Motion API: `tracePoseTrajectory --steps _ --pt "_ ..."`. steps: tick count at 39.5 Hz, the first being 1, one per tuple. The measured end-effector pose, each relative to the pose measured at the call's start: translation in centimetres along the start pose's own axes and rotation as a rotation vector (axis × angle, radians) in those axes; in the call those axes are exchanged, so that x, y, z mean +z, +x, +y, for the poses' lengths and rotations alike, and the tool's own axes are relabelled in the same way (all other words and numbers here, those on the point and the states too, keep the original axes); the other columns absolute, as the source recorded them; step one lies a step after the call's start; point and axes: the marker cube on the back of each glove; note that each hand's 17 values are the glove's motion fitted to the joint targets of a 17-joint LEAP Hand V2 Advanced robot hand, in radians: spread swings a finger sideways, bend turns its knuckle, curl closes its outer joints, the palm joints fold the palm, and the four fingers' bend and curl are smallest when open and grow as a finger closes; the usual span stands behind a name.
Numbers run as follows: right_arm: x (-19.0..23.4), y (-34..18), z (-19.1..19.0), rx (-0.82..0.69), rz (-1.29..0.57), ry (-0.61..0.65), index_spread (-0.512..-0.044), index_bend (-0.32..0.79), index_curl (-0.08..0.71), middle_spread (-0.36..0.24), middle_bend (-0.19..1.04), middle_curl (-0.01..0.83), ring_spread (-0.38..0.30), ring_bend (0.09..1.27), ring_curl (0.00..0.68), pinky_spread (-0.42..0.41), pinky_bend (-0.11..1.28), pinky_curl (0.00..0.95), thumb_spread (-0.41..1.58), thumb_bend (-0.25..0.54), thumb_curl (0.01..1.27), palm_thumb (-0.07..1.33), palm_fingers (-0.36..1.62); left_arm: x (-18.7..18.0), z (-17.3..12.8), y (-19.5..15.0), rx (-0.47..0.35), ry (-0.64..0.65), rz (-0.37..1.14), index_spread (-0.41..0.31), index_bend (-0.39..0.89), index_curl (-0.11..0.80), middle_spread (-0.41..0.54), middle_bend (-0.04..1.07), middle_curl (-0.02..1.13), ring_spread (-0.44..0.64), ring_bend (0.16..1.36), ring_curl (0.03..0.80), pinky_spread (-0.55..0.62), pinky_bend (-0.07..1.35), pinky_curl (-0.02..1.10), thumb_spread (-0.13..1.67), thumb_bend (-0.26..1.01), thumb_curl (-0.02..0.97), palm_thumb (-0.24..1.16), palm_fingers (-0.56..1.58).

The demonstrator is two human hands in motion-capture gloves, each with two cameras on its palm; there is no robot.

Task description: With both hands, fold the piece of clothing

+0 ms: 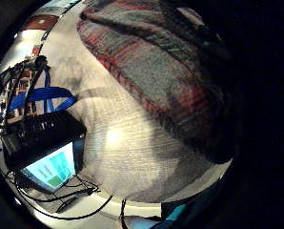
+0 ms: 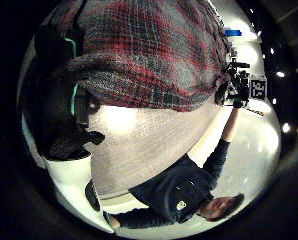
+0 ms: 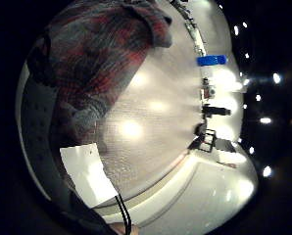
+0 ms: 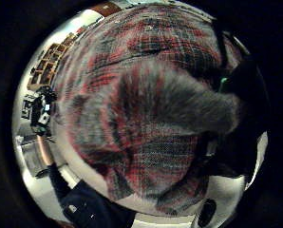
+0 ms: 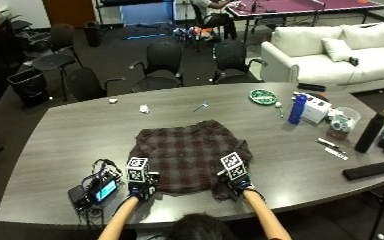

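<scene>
Grey wood-grain bench (image 5: 65, 135) is carrying a red-and-grey plaid shirt (image 5: 189, 152), which is lying mostly flat near its front edge before the person. The left hand (image 5: 141, 187) and right hand (image 5: 236, 183) are both resting at the shirt's near hem. Each grip is hiding under its glove, so I cannot tell whether either is pinching cloth. A small lit-screen device (image 5: 96, 191) is sitting just beside the left hand.

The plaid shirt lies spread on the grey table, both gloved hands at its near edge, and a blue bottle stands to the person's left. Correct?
Not quite. In the outside view the blue bottle stands to the person's right. The plaid shirt does lie on the grey table, with the left hand and right hand at its near edge.
</scene>
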Motion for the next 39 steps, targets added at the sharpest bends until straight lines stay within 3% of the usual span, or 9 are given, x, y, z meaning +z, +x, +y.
tracePoseTrajectory --steps 10,15,19,23,28,32,36,37,39 --pt "-0.3 2.0 3.3 -0.021 0.147 -0.010 -0.279 0.17 0.348 -0.241 0.29 0.447 -0.253 0.61 0.421 -0.357 0.62 0.371 0.95 0.043 0.51 0.98 1.29 -1.1 3.7 0.0 0.077 -0.044 0.048 -0.231 0.43 0.492 -0.182 0.45 0.44 -0.04 0.32 0.278 -0.03 0.14 0.28 1.15 0.02 0.431 0.77 0.88" --pt "-0.3 3.3 5.3 -0.108 0.058 0.050 -0.276 0.16 0.360 -0.247 0.31 0.466 -0.259 0.63 0.433 -0.374 0.62 0.375 1.00 0.034 0.51 1.00 1.29 -1.6 5.4 0.3 0.241 -0.028 0.133 -0.236 0.41 0.495 -0.191 0.44 0.44 -0.08 0.32 0.293 -0.05 0.14 0.28 1.16 0.01 0.436 0.78 0.92" --pt "-3.1 4.5 8.0 -0.143 0.028 0.104 -0.275 0.16 0.368 -0.252 0.32 0.479 -0.261 0.63 0.441 -0.381 0.62 0.377 1.02 0.019 0.51 1.00 1.29 -4.4 8.4 1.1 0.346 0.012 0.178 -0.240 0.40 0.501 -0.196 0.44 0.45 -0.10 0.31 0.305 -0.06 0.13 0.27 1.16 0.00 0.445 0.79 0.94" --pt "-7.3 6.6 8.5 -0.096 0.032 0.146 -0.275 0.15 0.375 -0.254 0.33 0.488 -0.262 0.64 0.446 -0.384 0.62 0.380 1.04 0.006 0.52 1.01 1.28 -9.0 9.9 1.5 0.370 0.109 0.195 -0.239 0.38 0.506 -0.201 0.44 0.47 -0.12 0.31 0.315 -0.07 0.13 0.27 1.14 -0.01 0.465 0.81 0.95" --pt "-12.8 8.3 6.0 0.001 0.037 0.149 -0.275 0.15 0.383 -0.256 0.33 0.498 -0.263 0.64 0.450 -0.386 0.63 0.383 1.05 -0.009 0.52 1.01 1.28 -13.4 5.0 0.7 0.268 0.216 0.218 -0.242 0.36 0.512 -0.206 0.44 0.48 -0.14 0.30 0.326 -0.09 0.14 0.27 1.05 -0.01 0.510 0.83 1.00" --pt "-15.0 9.1 0.5 0.081 0.070 0.091 -0.274 0.16 0.389 -0.253 0.34 0.504 -0.263 0.63 0.451 -0.387 0.62 0.381 1.08 -0.004 0.51 1.03 1.28 -15.5 -0.4 0.3 0.180 0.226 0.236 -0.243 0.35 0.520 -0.217 0.43 0.49 -0.15 0.29 0.335 -0.10 0.14 0.27 0.99 -0.02 0.541 0.84 1.01" --pt "-15.2 8.9 -5.2 0.130 0.079 -0.042 -0.279 0.17 0.399 -0.254 0.34 0.507 -0.263 0.62 0.450 -0.387 0.61 0.381 1.10 -0.006 0.51 1.04 1.28 -16.0 -5.0 1.2 0.241 0.188 0.330 -0.246 0.34 0.527 -0.222 0.42 0.50 -0.15 0.28 0.343 -0.10 0.14 0.28 0.94 -0.02 0.569 0.84 1.02" --pt "-15.4 8.5 -6.1 0.143 0.077 -0.087 -0.278 0.17 0.401 -0.257 0.34 0.508 -0.263 0.61 0.448 -0.388 0.61 0.379 1.11 -0.006 0.50 1.04 1.27 -15.8 -5.9 1.2 0.205 0.156 0.338 -0.246 0.33 0.529 -0.223 0.42 0.50 -0.15 0.28 0.344 -0.10 0.14 0.28 0.93 -0.02 0.575 0.84 1.02" --pt "-15.6 7.5 -7.5 0.169 0.070 -0.184 -0.279 0.17 0.405 -0.258 0.34 0.510 -0.263 0.61 0.447 -0.388 0.60 0.379 1.12 -0.008 0.50 1.04 1.27 -14.8 -8.0 0.5 0.036 0.078 0.312 -0.247 0.33 0.533 -0.224 0.41 0.51 -0.16 0.28 0.347 -0.10 0.14 0.28 0.92 -0.02 0.586 0.85 1.02"
